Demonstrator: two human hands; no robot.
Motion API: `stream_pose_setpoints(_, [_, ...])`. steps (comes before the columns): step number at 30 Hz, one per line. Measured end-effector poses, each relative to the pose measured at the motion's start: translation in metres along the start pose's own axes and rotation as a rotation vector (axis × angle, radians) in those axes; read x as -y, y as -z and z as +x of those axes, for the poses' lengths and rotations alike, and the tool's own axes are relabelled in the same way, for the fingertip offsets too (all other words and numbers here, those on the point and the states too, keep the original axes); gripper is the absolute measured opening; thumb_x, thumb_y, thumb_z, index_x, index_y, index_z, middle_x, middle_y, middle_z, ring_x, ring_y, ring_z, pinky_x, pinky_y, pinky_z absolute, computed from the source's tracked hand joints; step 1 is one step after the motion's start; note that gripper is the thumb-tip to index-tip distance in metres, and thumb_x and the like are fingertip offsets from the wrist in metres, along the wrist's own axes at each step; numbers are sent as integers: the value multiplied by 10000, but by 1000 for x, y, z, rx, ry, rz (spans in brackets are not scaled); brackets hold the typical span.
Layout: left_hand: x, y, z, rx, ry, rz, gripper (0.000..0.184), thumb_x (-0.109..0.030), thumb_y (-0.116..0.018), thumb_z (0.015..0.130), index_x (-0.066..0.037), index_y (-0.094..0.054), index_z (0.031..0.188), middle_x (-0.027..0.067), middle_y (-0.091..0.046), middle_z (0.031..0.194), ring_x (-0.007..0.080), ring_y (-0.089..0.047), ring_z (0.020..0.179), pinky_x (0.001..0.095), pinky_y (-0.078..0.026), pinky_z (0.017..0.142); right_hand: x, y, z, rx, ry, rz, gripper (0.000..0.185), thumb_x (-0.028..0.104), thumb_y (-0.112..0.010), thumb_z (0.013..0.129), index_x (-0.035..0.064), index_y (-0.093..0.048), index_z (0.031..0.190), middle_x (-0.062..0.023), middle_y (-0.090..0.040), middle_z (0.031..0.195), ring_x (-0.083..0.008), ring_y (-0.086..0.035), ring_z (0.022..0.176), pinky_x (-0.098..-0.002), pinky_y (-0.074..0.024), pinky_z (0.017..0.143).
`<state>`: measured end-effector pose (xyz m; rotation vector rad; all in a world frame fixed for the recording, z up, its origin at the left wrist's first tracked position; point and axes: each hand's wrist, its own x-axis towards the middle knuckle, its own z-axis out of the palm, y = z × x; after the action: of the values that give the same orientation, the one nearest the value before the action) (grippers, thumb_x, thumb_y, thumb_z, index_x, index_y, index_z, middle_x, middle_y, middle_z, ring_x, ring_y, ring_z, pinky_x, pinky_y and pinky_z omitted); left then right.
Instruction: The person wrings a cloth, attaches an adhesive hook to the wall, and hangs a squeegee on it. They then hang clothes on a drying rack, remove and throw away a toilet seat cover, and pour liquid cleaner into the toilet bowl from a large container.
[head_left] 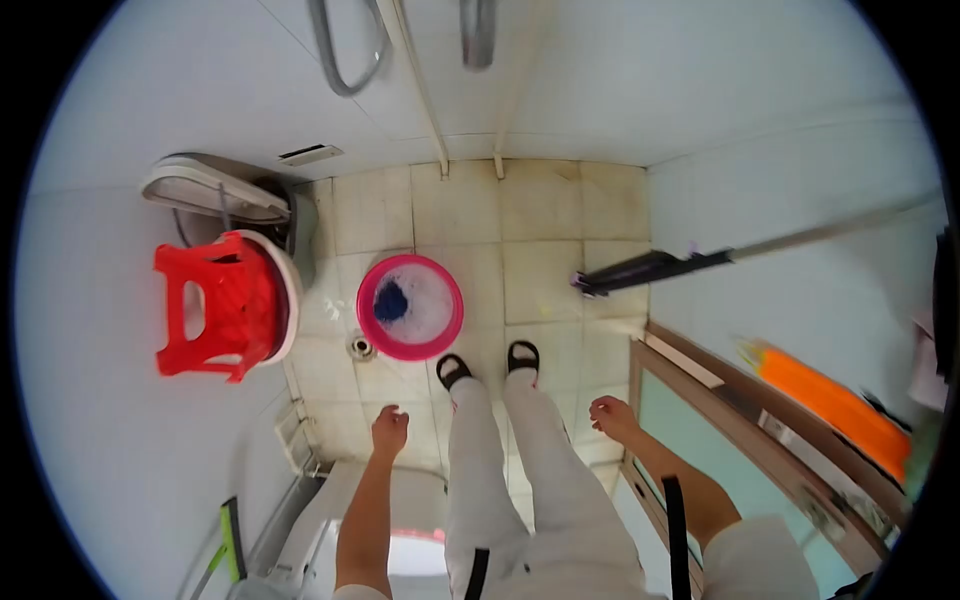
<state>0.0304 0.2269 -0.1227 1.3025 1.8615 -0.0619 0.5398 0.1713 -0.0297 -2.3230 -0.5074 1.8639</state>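
My left hand (390,432) hangs over the tiled floor, left of my legs, its fingers loosely curled; what they hold, if anything, cannot be made out. On the other side, my right hand (613,418) hangs near the door frame with fingers bent inward, and nothing shows clearly in it. Neither hand touches the pink basin (454,338), which sits on the floor ahead of my feet. Inside the basin is foamy water (428,300) with a dark blue item (391,299) at its left side.
A red stool (245,300) rests on a pale bucket (291,290) at the left. A dark-headed mop or squeegee (650,270) leans at the right wall. An orange item (830,405) is by the door frame (740,420). A floor drain (361,346) lies beside the basin.
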Motion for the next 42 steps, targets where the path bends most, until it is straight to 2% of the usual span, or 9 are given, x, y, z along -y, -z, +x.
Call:
stream_pose_setpoints(6, [32,-115,309,-178,-220,163,752,-295,-703,786,-6,-377,1400,286,-409,1386,467,-407,1254,524,-339,1054,-11,-53,220,-143,130,333,286,138,-554,916,-19,-566,1154,-114,-659,903,-176,-651,740,-271,-532,673])
stream_pose_setpoints(9, [-5,-133,363,-96,-65,352,834,-338,-719,773,-54,-323,1450,278,-179,1522,487,-212,1380,617,-259,1076,-43,-68,286,-136,96,235,287,131,-573,909,-35,-567,1143,-105,-658,882,-165,-646,733,-273,-528,676])
stream_pose_setpoints(15, [25,-191,415,100,186,594,694,-369,-713,776,-118,-457,1370,249,-134,1547,517,-131,1390,697,-219,1043,-58,-79,315,-101,29,111,304,132,-594,893,-41,-571,1141,-104,-664,888,-158,-648,733,-273,-518,666])
stream_pose_setpoints(21, [27,-155,362,-380,-30,107,433,-53,-612,704,-131,-641,1130,185,-590,1081,399,-602,957,469,-503,844,-12,-88,257,-47,118,120,304,156,-601,897,-33,-578,1135,-104,-668,883,-151,-647,737,-270,-521,679])
stream_pose_setpoints(27, [-90,-27,170,-667,-200,-582,536,-1,-514,700,-25,-537,1235,197,-607,1113,297,-602,1065,360,-462,941,59,-160,175,240,279,52,420,188,-641,883,6,-555,1252,-95,-657,1066,-171,-628,955,-298,-500,841])
stream_pose_setpoints(32, [-175,62,12,-509,-163,-1230,571,30,-536,689,6,-481,1257,117,-559,1196,200,-530,1140,323,-394,1020,228,-260,49,635,108,1085,610,274,-631,888,37,-399,1399,-100,-603,1197,-204,-617,1019,-345,-498,891])
stream_pose_setpoints(35, [-196,96,-53,-320,-54,-1325,486,-6,-577,754,-48,-497,1232,77,-544,1163,173,-515,1107,311,-376,1022,281,-252,-18,808,275,793,575,257,-646,876,10,-427,1347,-110,-619,1157,-209,-631,975,-335,-510,862])
stream_pose_setpoints(38, [-207,103,-84,-562,-135,-1182,421,-132,-588,881,-76,-477,1283,76,-534,1223,187,-509,1146,319,-381,1022,296,-247,-102,474,592,413,406,217,-664,825,1,-580,1159,-93,-660,1011,-201,-644,876,-314,-506,807])
stream_pose_setpoints(42, [-255,178,-149,-107,146,-1777,468,-426,-500,948,-143,-481,1321,78,-542,1283,238,-536,1162,386,-423,995,311,-213,-199,116,967,-61,315,180,-695,737,23,-679,1011,-126,-698,907,-192,-665,810,-322,-513,741])
